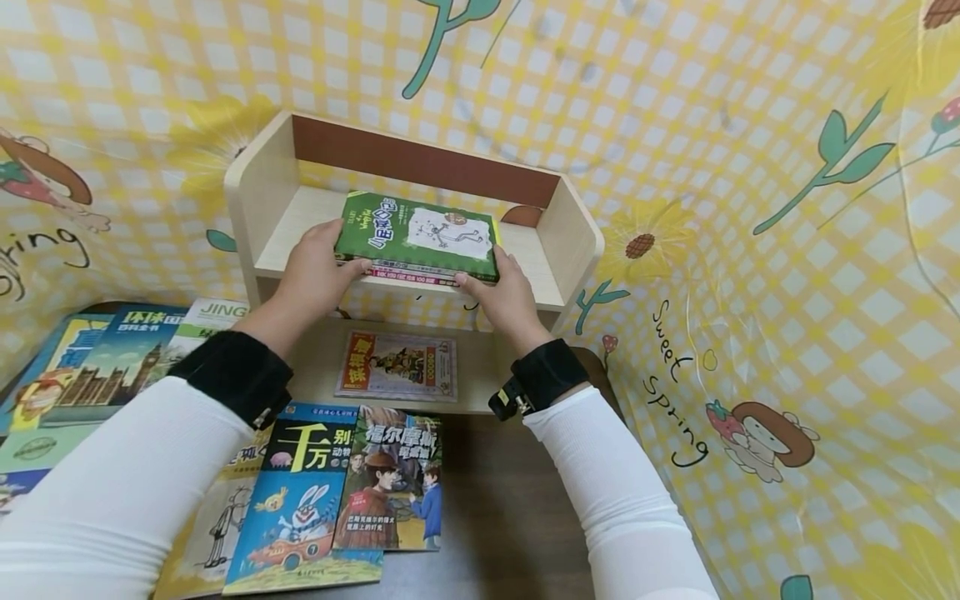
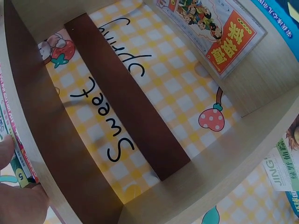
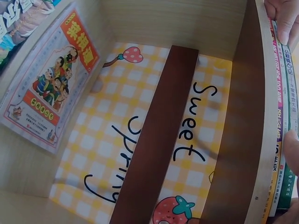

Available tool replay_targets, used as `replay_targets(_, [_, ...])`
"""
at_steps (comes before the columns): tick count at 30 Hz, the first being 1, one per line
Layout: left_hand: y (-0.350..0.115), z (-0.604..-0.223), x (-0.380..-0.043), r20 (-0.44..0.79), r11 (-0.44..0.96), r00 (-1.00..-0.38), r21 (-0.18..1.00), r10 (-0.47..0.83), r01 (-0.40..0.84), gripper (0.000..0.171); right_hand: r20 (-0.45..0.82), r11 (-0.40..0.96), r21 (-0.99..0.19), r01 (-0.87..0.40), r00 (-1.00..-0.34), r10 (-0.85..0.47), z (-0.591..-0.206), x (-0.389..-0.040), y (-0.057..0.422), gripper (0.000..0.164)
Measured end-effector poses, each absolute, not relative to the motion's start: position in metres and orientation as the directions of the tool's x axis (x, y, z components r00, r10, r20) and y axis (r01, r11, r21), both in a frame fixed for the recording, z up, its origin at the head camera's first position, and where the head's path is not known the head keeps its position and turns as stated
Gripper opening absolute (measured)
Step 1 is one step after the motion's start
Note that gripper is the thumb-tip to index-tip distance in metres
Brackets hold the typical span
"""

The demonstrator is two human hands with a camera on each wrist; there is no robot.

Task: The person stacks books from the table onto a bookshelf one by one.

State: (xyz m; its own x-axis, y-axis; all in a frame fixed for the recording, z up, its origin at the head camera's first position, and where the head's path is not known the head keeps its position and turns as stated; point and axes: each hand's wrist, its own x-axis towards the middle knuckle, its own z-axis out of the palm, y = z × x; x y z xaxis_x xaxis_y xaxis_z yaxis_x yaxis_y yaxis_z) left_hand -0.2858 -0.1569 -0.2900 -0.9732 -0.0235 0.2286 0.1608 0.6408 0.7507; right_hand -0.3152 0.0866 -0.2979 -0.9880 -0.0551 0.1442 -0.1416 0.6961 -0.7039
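Observation:
A small stack of books lies flat on the upper board of a wooden shelf (image 1: 573, 242), a green comic-style book (image 1: 375, 242) on top and a book with a pink spine (image 1: 405, 276) beneath. My left hand (image 1: 311, 271) grips the stack's left end, thumb along the front spines. At the right end my right hand (image 1: 510, 296) holds it the same way. From the right wrist view, the spines (image 3: 286, 116) run level along the board's edge, with fingers at both ends. On the lower board below lies a book with a red title panel (image 1: 397, 367).
On the dark table (image 1: 495, 500) in front are a blue rabbit-cover book (image 1: 300, 500) and a detective-cover book (image 1: 393, 483), overlapping. Several more books, including a blue encyclopedia (image 1: 138, 342), spread to the left. Yellow checked cloth (image 1: 750, 250) hangs behind and at the right.

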Motion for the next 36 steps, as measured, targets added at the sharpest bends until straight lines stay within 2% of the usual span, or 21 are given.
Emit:
replay_targets(8, [-0.155,-0.294,-0.283,0.245,0.678,-0.970,0.714,-0.010,0.173,0.068,0.180,0.738,-0.656,-0.159,-0.982,-0.052,-0.301,-0.313,0.086,0.080])
replay_targets(18, [-0.153,-0.295,-0.280,0.238,0.698,-0.971,0.698,-0.020,0.157,0.066,0.189,0.740,-0.654,-0.157,-0.981,-0.041,-0.305,-0.314,0.087,0.080])
replay_targets(22, [-0.152,-0.296,-0.278,0.259,0.699,-0.966,0.693,-0.015,0.175,0.067,0.233,0.738,-0.647,-0.195,-0.971,-0.052,-0.307,-0.308,0.089,0.080])
replay_targets(28, [-0.158,-0.309,-0.259,0.385,0.659,-0.922,0.705,-0.047,0.261,0.069,0.338,0.741,-0.605,-0.292,-0.937,-0.093,-0.320,-0.288,0.098,0.092])
replay_targets(33, [-0.168,-0.334,-0.228,0.541,0.646,-0.837,0.670,-0.089,0.365,0.063,0.474,0.747,-0.500,-0.438,-0.860,-0.186,-0.340,-0.257,0.112,0.098])
replay_targets(36, [-0.174,-0.355,-0.210,0.557,0.649,-0.825,0.663,-0.093,0.374,0.063,0.518,0.740,-0.459,-0.491,-0.825,-0.226,-0.356,-0.236,0.119,0.101])
